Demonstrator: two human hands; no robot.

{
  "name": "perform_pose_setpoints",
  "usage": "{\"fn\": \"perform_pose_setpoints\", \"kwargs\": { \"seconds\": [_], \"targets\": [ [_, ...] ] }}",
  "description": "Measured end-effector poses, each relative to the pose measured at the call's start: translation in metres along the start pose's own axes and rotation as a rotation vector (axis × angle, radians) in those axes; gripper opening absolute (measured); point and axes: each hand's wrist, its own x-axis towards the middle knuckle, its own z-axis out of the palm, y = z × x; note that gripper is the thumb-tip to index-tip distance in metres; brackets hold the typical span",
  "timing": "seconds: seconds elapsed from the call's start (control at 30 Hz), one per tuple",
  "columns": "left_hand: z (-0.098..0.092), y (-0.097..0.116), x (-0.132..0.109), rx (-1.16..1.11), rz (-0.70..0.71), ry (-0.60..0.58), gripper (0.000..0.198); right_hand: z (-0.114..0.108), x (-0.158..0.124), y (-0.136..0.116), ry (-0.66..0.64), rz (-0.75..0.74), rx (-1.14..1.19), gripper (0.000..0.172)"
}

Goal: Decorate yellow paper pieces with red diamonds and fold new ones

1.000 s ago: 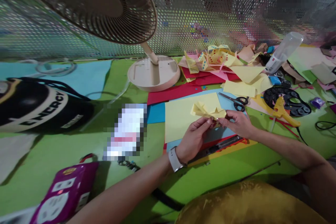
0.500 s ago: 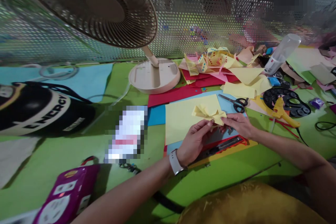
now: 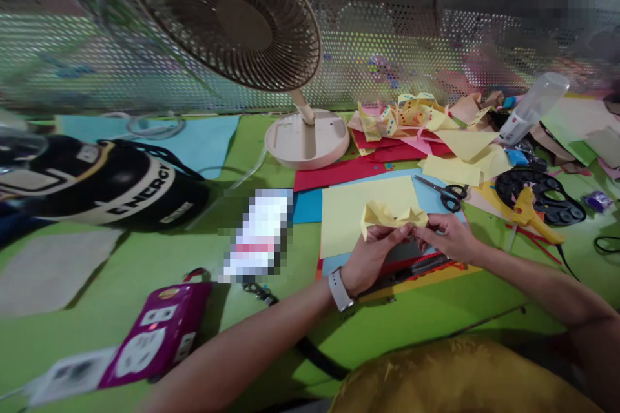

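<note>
A folded strip of yellow paper (image 3: 387,214) is raised between my two hands, its creased edges standing up. My left hand (image 3: 375,255), with a pale watch band at the wrist, pinches its lower edge near the middle. The fingers of my right hand (image 3: 448,237) are closed on the strip's right end. Beneath it lies a flat yellow sheet (image 3: 341,206) on top of blue paper (image 3: 307,206). An orange-red utility knife (image 3: 426,266) sits just under my hands, partly covered by them. Black scissors (image 3: 448,193) rest open beyond my right hand.
A fan (image 3: 310,142) stands at the back, near a heap of cut paper (image 3: 416,116). To the right are a yellow glue gun (image 3: 537,216), a black palette (image 3: 557,197) and a clear bottle (image 3: 533,106). Leftward lie a phone (image 3: 264,229), a purple power strip (image 3: 165,322) and a black bottle (image 3: 140,184).
The view has shifted left, so everything sits further right. My left hand has moved along the yellow strip, whose left part now stands more upright and opened out.
</note>
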Motion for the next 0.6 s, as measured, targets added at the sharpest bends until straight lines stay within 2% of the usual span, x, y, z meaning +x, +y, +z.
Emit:
{"fn": "perform_pose_setpoints", "kwargs": {
  "seconds": [0.1, 0.3, 0.5, 0.6],
  "targets": [
    [-0.0004, -0.0004, 0.0014, -0.026, 0.006, -0.002, 0.025, 0.0009, 0.0008, -0.0010, -0.014, 0.019, 0.021, 0.038],
    [-0.0016, 0.0010, 0.0024, -0.090, -0.094, -0.030, 0.024, -0.0037, 0.0023, -0.0051, -0.070, 0.072, 0.042, 0.046],
    [0.0005, 0.0054, 0.0013, 0.052, -0.071, 0.048, 0.029, -0.0077, 0.0015, -0.0002, 0.053, -0.049, -0.177, 0.039],
    [0.0005, 0.0078, 0.0001, 0.095, -0.040, 0.015, 0.030, -0.0064, 0.0006, -0.0004, 0.072, -0.061, -0.158, 0.038]
  ]
}}
